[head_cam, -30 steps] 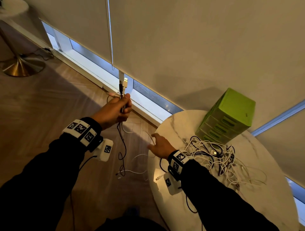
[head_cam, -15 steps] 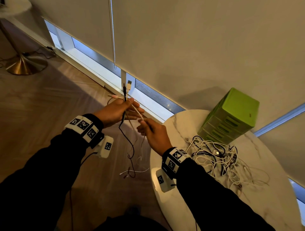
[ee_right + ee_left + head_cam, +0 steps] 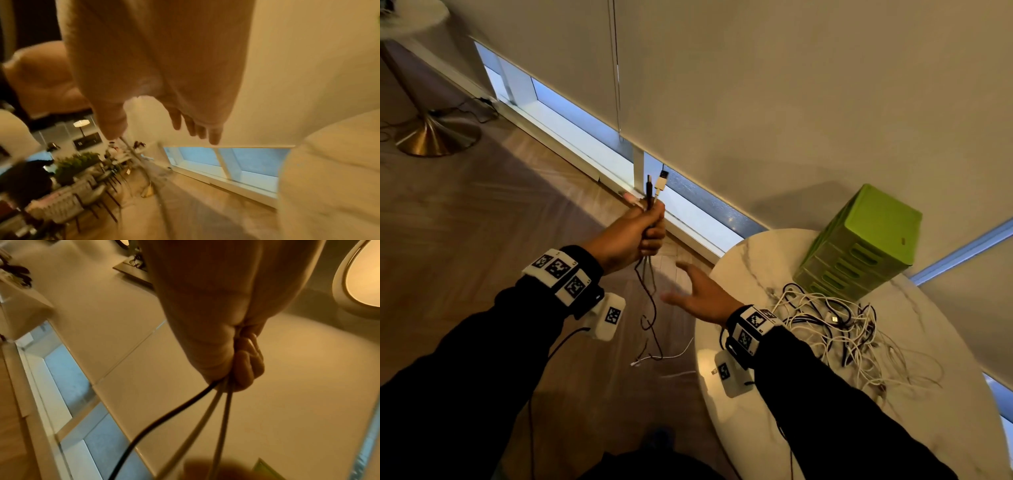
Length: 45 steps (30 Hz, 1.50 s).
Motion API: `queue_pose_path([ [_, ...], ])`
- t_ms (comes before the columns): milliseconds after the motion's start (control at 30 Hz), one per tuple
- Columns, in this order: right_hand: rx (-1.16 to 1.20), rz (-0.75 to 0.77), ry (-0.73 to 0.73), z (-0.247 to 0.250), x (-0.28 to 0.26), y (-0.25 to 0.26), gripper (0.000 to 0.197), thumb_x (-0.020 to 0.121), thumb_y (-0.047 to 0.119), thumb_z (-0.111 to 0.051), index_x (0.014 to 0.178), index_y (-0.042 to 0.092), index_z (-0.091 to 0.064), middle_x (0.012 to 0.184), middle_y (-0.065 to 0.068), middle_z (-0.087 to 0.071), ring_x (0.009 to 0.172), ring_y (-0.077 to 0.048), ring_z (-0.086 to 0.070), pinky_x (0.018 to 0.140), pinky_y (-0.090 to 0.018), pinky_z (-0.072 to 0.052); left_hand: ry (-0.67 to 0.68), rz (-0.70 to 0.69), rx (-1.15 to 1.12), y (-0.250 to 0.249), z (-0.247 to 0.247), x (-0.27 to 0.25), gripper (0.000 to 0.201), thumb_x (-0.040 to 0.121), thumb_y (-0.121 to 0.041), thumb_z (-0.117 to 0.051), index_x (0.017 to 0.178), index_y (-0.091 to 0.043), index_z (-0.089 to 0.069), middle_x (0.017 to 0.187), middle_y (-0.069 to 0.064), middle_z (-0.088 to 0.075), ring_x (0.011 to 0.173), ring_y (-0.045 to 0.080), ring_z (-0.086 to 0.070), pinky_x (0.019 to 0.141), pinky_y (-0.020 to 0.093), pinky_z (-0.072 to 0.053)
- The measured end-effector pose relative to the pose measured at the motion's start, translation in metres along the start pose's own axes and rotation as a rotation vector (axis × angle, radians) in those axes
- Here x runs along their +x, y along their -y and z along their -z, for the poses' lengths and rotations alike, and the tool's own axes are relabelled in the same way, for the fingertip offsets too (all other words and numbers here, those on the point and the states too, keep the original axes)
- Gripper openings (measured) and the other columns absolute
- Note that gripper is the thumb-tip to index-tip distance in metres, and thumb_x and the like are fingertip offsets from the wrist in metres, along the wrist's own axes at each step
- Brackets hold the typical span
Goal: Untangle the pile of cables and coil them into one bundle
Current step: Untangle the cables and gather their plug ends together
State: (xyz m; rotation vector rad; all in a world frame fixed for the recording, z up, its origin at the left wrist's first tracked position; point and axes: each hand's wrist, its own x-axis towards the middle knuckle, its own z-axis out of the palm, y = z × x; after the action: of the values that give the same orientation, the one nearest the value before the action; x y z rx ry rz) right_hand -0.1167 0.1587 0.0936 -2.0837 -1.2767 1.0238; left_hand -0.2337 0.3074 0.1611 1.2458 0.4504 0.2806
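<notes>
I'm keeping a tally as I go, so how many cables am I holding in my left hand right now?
3 in the left hand: one black cable and two white cables, all hanging below the fist. A pinkish plug beside the knuckles may belong to a hidden fourth.

Cable pile (image 3: 839,329) strands too tangled to count.

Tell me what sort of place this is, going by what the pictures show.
Probably a lounge or cafe-style indoor space rather than a workshop. It has a round marble-topped table, a herringbone wood floor, low windows under drawn roller blinds, and, in the right wrist view, blurred rows of chairs at tables.
</notes>
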Motion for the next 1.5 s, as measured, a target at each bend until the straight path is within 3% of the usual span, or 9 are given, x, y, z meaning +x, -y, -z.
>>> queue_pose_path([
  [133, 0.376, 0.239, -0.081, -0.005, 0.005, 0.045, 0.054, 0.095, 0.02, -0.062, 0.145, 0.011, -0.043, 0.147, -0.007, -0.051, 0.134, -0.016, -0.049, 0.112, -0.034, -0.04, 0.024, -0.113, 0.415, 0.001, -0.011, 0.002, 0.029, 0.109, -0.034, -0.033, 0.094, -0.015, -0.049, 0.082, 0.0, -0.061, 0.08, 0.009, -0.061, 0.078, 0.022, -0.047],
  [267, 0.592, 0.251, -0.187, -0.008, -0.001, 0.054, 0.022, 0.107, 0.029, -0.043, 0.105, 0.012, -0.056, 0.088, -0.003, -0.063, 0.078, -0.021, -0.067, 0.091, -0.054, -0.055, 0.004, -0.172, 0.647, -0.003, -0.002, 0.005, 0.037, 0.107, -0.042, -0.034, 0.109, -0.023, -0.066, 0.117, -0.001, -0.067, 0.1, -0.001, -0.062, 0.09, 0.027, -0.049],
  [400, 0.701, 0.293, -0.193, -0.006, -0.015, 0.045, 0.032, 0.11, 0.033, -0.034, 0.083, 0.019, -0.046, 0.06, 0.008, -0.034, 0.05, -0.01, -0.036, 0.056, -0.029, -0.048, 0.119, -0.038, 0.426, -0.008, -0.003, 0.007, 0.047, 0.109, -0.041, -0.029, 0.091, -0.012, -0.062, 0.115, 0.003, -0.073, 0.117, 0.02, -0.063, 0.109, 0.043, -0.043],
  [533, 0.352, 0.297, -0.214, -0.005, -0.01, 0.021, 0.038, 0.109, 0.04, -0.028, 0.087, 0.017, -0.049, 0.072, 0.002, -0.047, 0.062, -0.011, -0.047, 0.062, -0.032, -0.045, 0.223, 0.04, 0.291, -0.011, -0.015, 0.006, 0.043, 0.107, -0.032, -0.033, 0.079, -0.01, -0.056, 0.122, 0.005, -0.071, 0.127, 0.022, -0.056, 0.106, 0.036, -0.04],
  [700, -0.236, 0.099, -0.425, 0.002, 0.006, -0.006, 0.05, 0.104, 0.058, -0.019, 0.11, 0.023, -0.054, 0.102, -0.008, -0.066, 0.09, -0.03, -0.063, 0.078, -0.048, -0.052, 0.108, 0.121, 0.574, 0.01, -0.037, 0.015, 0.056, 0.089, -0.045, -0.047, 0.138, -0.019, -0.055, 0.157, 0.006, -0.039, 0.136, 0.017, -0.043, 0.114, 0.032, -0.034],
  [800, -0.085, 0.123, -0.386, -0.005, 0.004, -0.006, 0.048, 0.106, 0.053, -0.023, 0.101, 0.017, -0.054, 0.095, -0.009, -0.067, 0.084, -0.027, -0.063, 0.078, -0.047, -0.053, -0.083, 0.028, 0.461, 0.019, -0.056, 0.023, 0.04, 0.104, -0.014, -0.036, 0.139, -0.011, -0.054, 0.146, 0.007, -0.048, 0.112, 0.01, -0.053, 0.08, 0.009, -0.044],
  [967, 0.104, 0.166, -0.16, -0.008, -0.019, -0.01, 0.03, 0.109, 0.036, -0.037, 0.105, 0.013, -0.055, 0.098, -0.006, -0.073, 0.082, -0.01, -0.065, 0.075, -0.021, -0.047, -0.075, 0.071, 0.436, 0.04, -0.06, 0.036, 0.04, 0.106, -0.022, -0.028, 0.115, -0.023, -0.067, 0.127, -0.008, -0.057, 0.125, 0.011, -0.047, 0.103, 0.033, -0.031],
  [1233, 0.038, -0.15, -0.194, 0.004, -0.054, -0.119, 0.046, 0.103, 0.042, -0.049, 0.141, 0.014, -0.05, 0.142, -0.008, -0.054, 0.129, -0.022, -0.052, 0.108, -0.035, -0.041, 0.043, 0.13, 0.281, 0.059, -0.102, 0.065, 0.037, 0.106, -0.02, -0.029, 0.108, 0.001, -0.059, 0.088, 0.001, -0.072, 0.073, 0.016, -0.069, 0.077, 0.034, -0.052],
  [1500, -0.535, -0.62, -0.015, 0.034, -0.13, -0.24, 0.045, 0.101, 0.038, -0.045, 0.139, 0.014, -0.048, 0.149, -0.007, -0.043, 0.139, -0.028, -0.042, 0.11, -0.043, -0.037, 0.203, 0.111, 0.347, 0.074, -0.154, 0.091, 0.027, 0.106, -0.019, -0.033, 0.079, -0.02, -0.032, 0.066, -0.007, -0.036, 0.051, 0.006, -0.026, 0.05, 0.022, -0.021],
])
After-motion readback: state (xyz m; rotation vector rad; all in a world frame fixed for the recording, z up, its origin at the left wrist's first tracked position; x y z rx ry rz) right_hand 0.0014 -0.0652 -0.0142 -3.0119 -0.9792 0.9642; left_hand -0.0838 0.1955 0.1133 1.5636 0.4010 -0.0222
